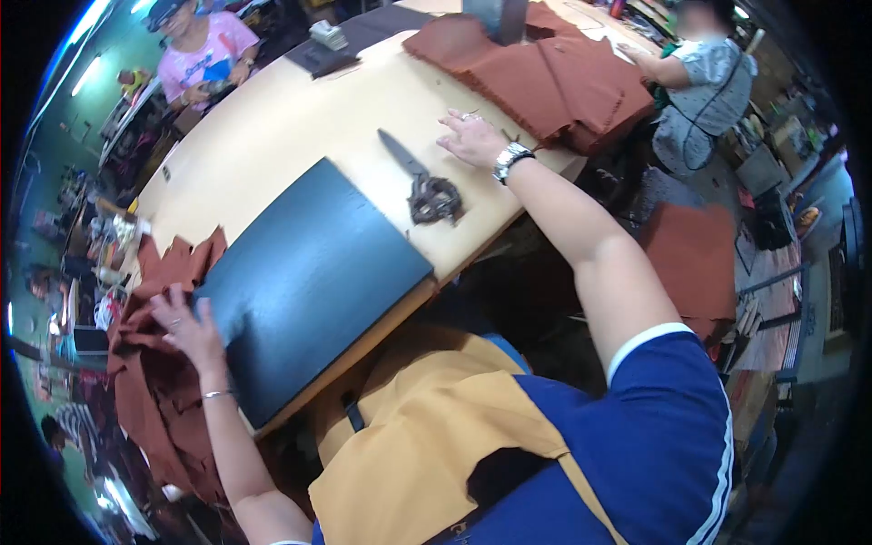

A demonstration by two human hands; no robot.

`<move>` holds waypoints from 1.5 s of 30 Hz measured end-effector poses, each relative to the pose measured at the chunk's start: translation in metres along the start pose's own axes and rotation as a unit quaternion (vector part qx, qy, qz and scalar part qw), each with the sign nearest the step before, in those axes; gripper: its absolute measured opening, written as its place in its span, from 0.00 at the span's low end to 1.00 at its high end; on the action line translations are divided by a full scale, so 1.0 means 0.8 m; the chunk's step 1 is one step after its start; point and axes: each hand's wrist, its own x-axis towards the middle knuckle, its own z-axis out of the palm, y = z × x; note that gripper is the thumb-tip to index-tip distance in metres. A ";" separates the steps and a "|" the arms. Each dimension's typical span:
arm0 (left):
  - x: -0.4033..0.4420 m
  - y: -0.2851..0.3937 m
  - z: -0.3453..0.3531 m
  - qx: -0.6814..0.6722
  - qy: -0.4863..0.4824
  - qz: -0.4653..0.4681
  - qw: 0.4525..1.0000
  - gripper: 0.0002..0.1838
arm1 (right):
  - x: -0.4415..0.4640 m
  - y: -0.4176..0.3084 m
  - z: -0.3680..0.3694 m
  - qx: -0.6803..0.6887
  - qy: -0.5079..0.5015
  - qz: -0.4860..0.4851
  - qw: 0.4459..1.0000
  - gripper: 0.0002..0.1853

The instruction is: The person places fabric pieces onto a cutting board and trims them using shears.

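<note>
A dark, smooth rectangular board point(318, 291) lies at the near edge of the pale table. My left hand point(189, 334) is at its left side, fingers spread, over or against a heap of reddish-brown fabric scraps point(163, 400); whether it touches them I cannot tell. Right of the board rests a pair of large shears point(436, 200) with dark wrapped handles, the blade pointing away from me. My right hand point(474, 141) reaches over the table just beyond the shears, fingers apart and holding nothing. Near it is a thick stack of reddish-brown cloth point(554, 86).
A dark block point(495, 18) stands on the cloth stack. Small pale items point(328, 36) sit on a dark sheet at the far edge. One person point(204, 54) stands across the table, another point(704, 86) sits at the right. More brown cloth point(688, 263) is piled at lower right.
</note>
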 end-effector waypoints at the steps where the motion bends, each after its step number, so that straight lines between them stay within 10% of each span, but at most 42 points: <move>1: -0.009 0.047 0.005 -0.004 -0.076 0.023 0.997 0.32 | -0.002 0.013 -0.009 -0.020 -0.046 0.025 0.998 0.32; 6: -0.022 0.157 -0.005 -0.115 -0.286 0.078 0.948 0.31 | -0.046 0.053 -0.020 -0.027 -0.121 0.126 0.984 0.39; 13: -0.022 0.147 0.002 -0.113 -0.278 0.086 0.950 0.28 | -0.252 0.000 -0.041 0.106 0.126 0.088 0.982 0.28; 14: -0.020 0.139 0.011 -0.104 -0.284 0.100 0.948 0.28 | -0.289 -0.020 -0.043 0.219 0.109 0.124 0.962 0.26; 20: 0.017 0.081 0.029 -0.075 -0.283 0.040 0.955 0.27 | -0.454 0.036 -0.051 -0.124 -0.153 0.192 0.961 0.27; 27: -0.016 0.101 -0.013 -0.129 -0.241 0.110 0.956 0.24 | -0.478 0.130 -0.100 -0.251 -0.423 0.384 0.782 0.20; 32: -0.046 0.075 -0.033 -0.147 -0.232 0.066 0.959 0.26 | -0.501 0.227 -0.079 -0.065 -0.177 0.332 0.924 0.23; 36: -0.042 0.033 -0.031 -0.130 -0.196 0.007 0.972 0.28 | -0.458 0.250 -0.117 0.276 0.391 0.492 0.727 0.23; 39: -0.034 0.019 -0.031 -0.115 -0.198 -0.020 0.973 0.29 | -0.385 0.193 -0.200 0.143 0.539 0.457 0.693 0.29; 45: -0.037 0.062 -0.034 -0.245 -0.175 0.016 0.953 0.27 | -0.152 0.055 -0.231 -0.226 0.475 0.290 0.799 0.14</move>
